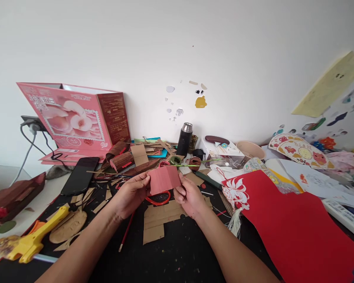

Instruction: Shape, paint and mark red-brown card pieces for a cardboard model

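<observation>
A pinkish-red painted piece of cardboard [164, 180] is held up over the middle of the table, slightly bent along its width. My left hand [135, 193] pinches its left edge with thumb and fingers. At the right edge, my right hand [189, 196] grips it with fingers curled. Just below the piece shows the red rim of a round object or handle [158, 199], partly covered. Cut brown cardboard [153, 222] lies on the black tabletop beneath. Behind the piece stand small paint jars, one green [175, 160] and one dark red [195, 162].
A glue gun in yellow [37, 236] and a black phone [80, 175] lie at left. A pink box [76, 118] stands behind them. A black thermos [185, 140] stands near the wall. Red paper [295, 220] spreads over the right side. A paintbrush [126, 232] lies near my left forearm.
</observation>
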Demonstrator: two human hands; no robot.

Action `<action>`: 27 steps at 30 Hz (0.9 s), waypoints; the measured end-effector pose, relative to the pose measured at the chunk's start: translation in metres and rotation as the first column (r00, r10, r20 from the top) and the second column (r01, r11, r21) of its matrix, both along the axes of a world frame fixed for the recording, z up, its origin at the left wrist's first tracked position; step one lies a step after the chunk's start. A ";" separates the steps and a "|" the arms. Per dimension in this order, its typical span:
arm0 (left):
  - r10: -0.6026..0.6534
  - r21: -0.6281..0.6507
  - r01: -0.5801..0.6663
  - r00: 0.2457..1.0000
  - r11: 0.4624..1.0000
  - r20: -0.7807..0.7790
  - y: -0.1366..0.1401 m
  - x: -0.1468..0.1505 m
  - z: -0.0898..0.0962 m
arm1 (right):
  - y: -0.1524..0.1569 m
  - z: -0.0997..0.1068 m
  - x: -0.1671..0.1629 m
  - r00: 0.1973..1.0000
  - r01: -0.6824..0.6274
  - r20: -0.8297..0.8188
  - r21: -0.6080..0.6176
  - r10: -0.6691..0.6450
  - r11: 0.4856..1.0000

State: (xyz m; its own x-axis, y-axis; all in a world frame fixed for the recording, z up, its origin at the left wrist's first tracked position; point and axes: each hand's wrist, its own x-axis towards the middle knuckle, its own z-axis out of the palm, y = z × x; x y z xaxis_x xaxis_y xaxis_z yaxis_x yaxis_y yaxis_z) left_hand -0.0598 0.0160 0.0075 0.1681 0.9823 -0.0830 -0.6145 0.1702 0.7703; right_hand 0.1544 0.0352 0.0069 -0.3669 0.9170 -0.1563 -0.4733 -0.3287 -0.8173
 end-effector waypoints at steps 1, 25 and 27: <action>0.008 -0.002 -0.008 1.000 1.000 0.003 0.000 0.000 0.000 | 0.001 0.000 0.000 1.000 0.005 0.005 -0.002 -0.005 1.000; 0.103 -0.093 -0.100 0.994 0.991 0.030 0.002 -0.006 0.005 | -0.001 0.000 -0.001 1.000 0.010 0.007 -0.045 -0.010 0.999; 0.125 -0.101 -0.121 0.992 0.987 0.026 0.003 -0.006 0.004 | 0.000 0.001 0.000 1.000 0.005 -0.004 -0.044 -0.005 0.999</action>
State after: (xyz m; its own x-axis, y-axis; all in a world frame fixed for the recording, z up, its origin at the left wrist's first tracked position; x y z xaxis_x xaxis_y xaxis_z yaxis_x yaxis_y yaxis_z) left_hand -0.0654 0.0193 0.0116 0.0507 0.9828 -0.1778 -0.6595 0.1666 0.7330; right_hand 0.1539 0.0349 0.0076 -0.3629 0.9112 -0.1948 -0.4784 -0.3616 -0.8003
